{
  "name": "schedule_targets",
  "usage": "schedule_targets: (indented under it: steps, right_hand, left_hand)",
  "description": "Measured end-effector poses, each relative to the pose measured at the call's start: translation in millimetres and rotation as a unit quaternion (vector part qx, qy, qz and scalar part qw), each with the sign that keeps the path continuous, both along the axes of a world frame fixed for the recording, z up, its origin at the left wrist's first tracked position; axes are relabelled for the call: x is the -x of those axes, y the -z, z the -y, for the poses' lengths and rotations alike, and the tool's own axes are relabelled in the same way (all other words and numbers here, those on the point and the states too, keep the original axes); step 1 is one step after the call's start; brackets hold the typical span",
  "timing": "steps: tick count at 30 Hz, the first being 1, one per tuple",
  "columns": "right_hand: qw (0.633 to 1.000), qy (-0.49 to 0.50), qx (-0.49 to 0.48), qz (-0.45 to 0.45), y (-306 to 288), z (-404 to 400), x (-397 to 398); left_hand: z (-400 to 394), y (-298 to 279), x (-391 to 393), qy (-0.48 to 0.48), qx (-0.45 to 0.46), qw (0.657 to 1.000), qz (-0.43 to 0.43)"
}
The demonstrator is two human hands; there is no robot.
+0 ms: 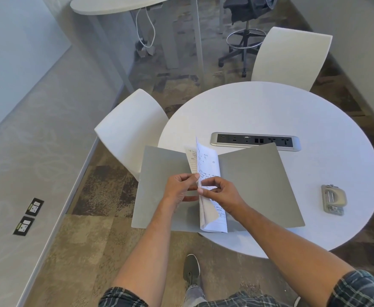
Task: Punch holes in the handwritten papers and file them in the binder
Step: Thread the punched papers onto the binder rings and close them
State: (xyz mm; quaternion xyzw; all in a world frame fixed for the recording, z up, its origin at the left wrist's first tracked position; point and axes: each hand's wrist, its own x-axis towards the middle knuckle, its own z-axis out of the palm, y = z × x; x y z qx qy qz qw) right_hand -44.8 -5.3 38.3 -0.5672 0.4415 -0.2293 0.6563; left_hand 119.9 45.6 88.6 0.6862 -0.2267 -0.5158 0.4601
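Seen from above: grey binder lying open on the near-left edge of a round white table, left cover overhanging the table rim. Handwritten papers standing up along the binder's spine, lined sheets bowed and partly folded, ink script visible but too small to read. Left hand over the binder's left cover, thumb and forefinger pinching the papers' edge near the spine, other fingers loosely curled. Right hand just right of the spine, touching the left hand, fingers curled and pinching the same sheets at mid-height. Whether a metal fastener lies under the fingers: cannot tell. Grey two-hole punch right of the binder, well apart from it, near the table's right rim. Silver power and data strip set into the tabletop just beyond the binder's far edge, right cover touching or overlapping its front. White chair left of the binder, tucked beside the table; second white chair beyond the binder on the table's far side. Plaid sleeves at the bottom edge, one grey shoe on the patterned carpet below the binder.
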Motion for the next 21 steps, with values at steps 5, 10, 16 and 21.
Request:
schedule_targets:
  steps: [5,10,16,21]
  right_hand:
    - [1.000,0.006,0.011,-0.024,2.3,1.9,-4.0]
    - [0.998,-0.029,0.031,-0.056,-0.8,-3.2,-10.6]
    - [0.994,-0.048,0.064,-0.075,-5.0,-10.6,-18.8]
    - [0.992,-0.051,0.077,-0.084,0.0,-7.6,-17.2]
  left_hand:
    - [2.5,7.0,-7.9,-0.027,-0.010,0.999,0.025]
    - [0.0,8.4,-12.7,-0.050,-0.012,0.998,0.029]
    - [-0.4,17.6,-16.8,-0.074,-0.019,0.993,0.085]
    - [-2.6,21.4,-36.0,-0.117,-0.029,0.983,0.138]
